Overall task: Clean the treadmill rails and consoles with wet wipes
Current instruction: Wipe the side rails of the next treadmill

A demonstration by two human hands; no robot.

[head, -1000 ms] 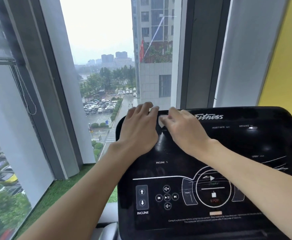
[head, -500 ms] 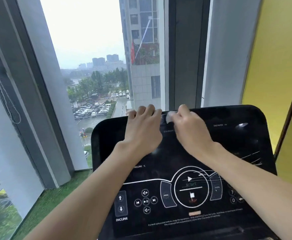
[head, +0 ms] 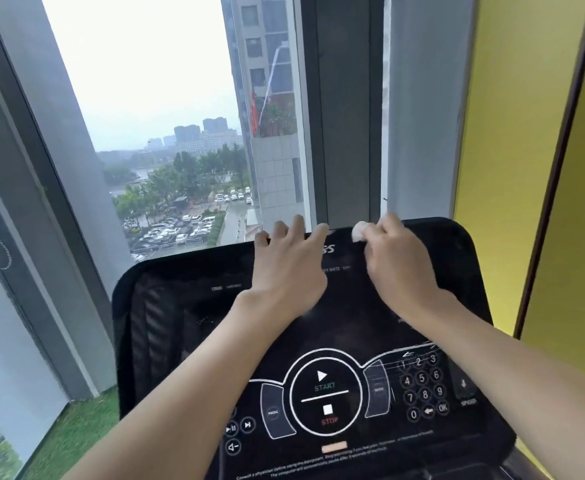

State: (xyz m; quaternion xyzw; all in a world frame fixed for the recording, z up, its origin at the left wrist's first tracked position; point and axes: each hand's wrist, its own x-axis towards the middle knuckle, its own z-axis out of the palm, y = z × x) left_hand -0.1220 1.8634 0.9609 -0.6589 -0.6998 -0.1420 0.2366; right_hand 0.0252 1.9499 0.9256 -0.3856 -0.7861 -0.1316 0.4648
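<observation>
Wiping the console (head: 180, 341) top edge: right hand (head: 400, 268) pinches the wet wipe (head: 358, 232), left hand (head: 289, 268) rests flat (fingers spread); next, probably sweep toward the right corner.

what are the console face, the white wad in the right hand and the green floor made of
Console face: probably glossy black plastic or glass; it mirrors window light. White wad pinched by the right hand: soft crumpled tissue, likely a wet wipe. Green floor: seemingly artificial turf, with a fuzzy grass-like pile.
</observation>
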